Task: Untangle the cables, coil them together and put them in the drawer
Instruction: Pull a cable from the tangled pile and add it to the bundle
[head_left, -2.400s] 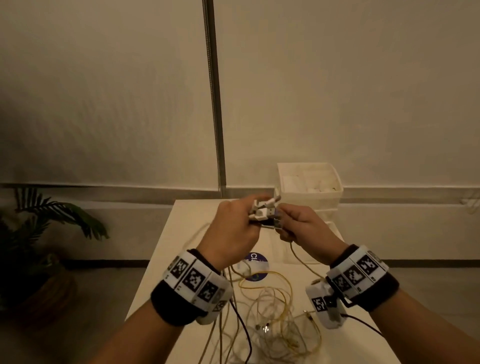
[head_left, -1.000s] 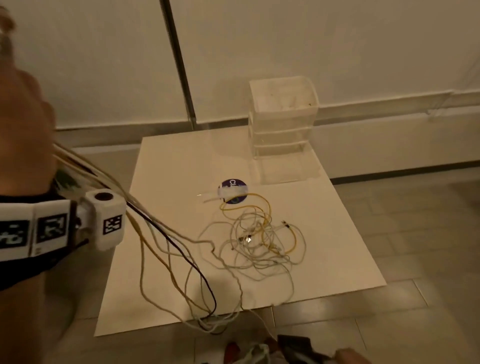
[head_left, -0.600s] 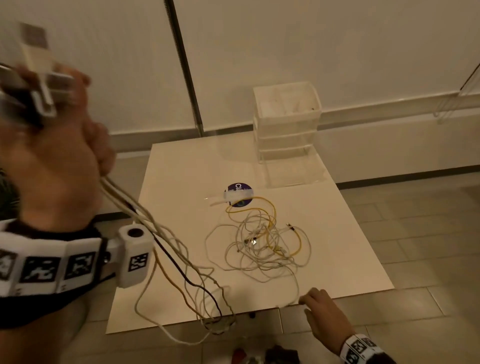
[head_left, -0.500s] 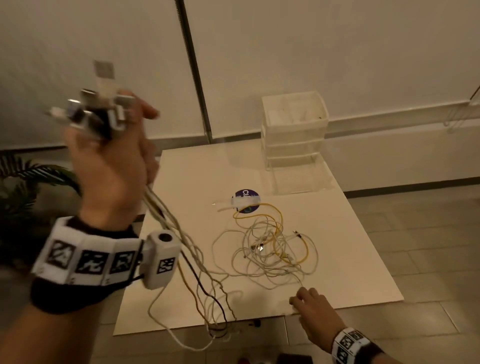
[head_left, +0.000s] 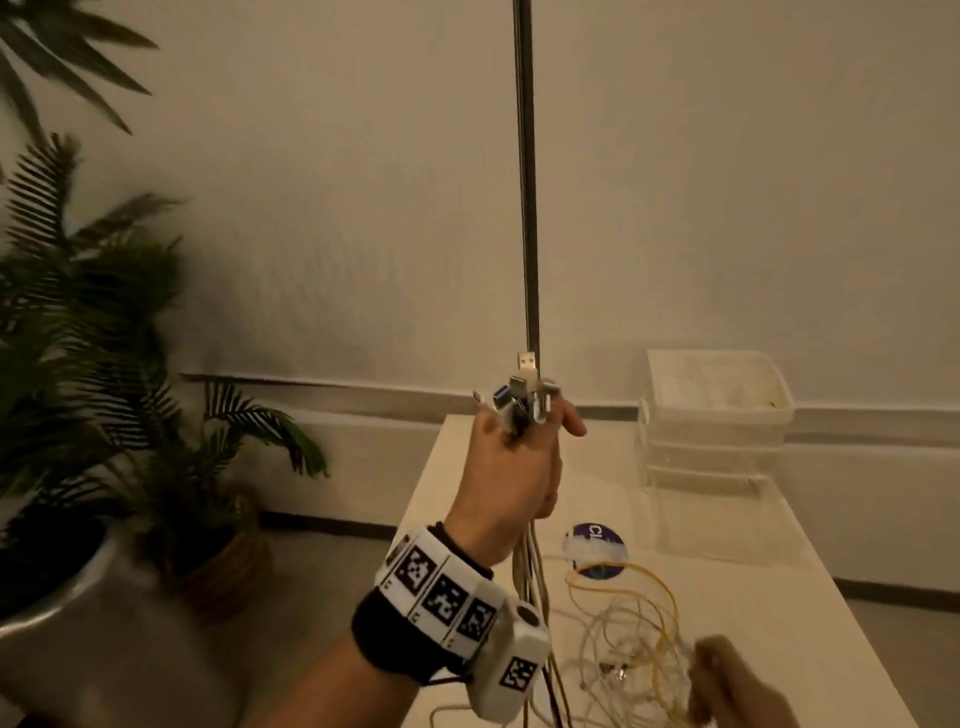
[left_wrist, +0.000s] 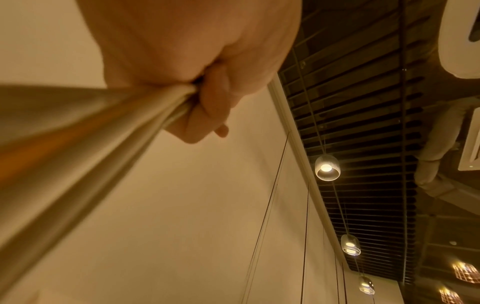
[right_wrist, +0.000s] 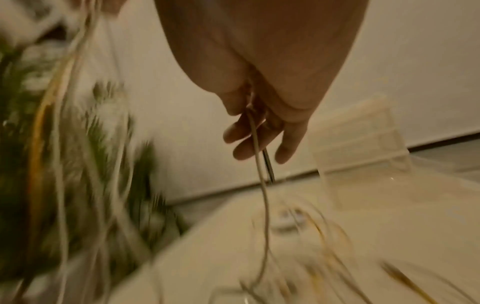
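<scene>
Head view shows the left hand (head_left: 511, 467) fisted round the cables (head_left: 618, 629) above the worktop (head_left: 769, 597), the right hand (right_wrist: 262, 131) loosely holding one strand, best drawn slowly from the tangle.

1. Setting: indoor commercial-style room, likely office or café space.
2. Evidence: dark slatted ceiling (left_wrist: 363, 123) with pendant lamps (left_wrist: 327, 169), plain white walls (head_left: 727, 182), tiled floor, potted palms (head_left: 104, 389), white low table (head_left: 779, 597).
</scene>
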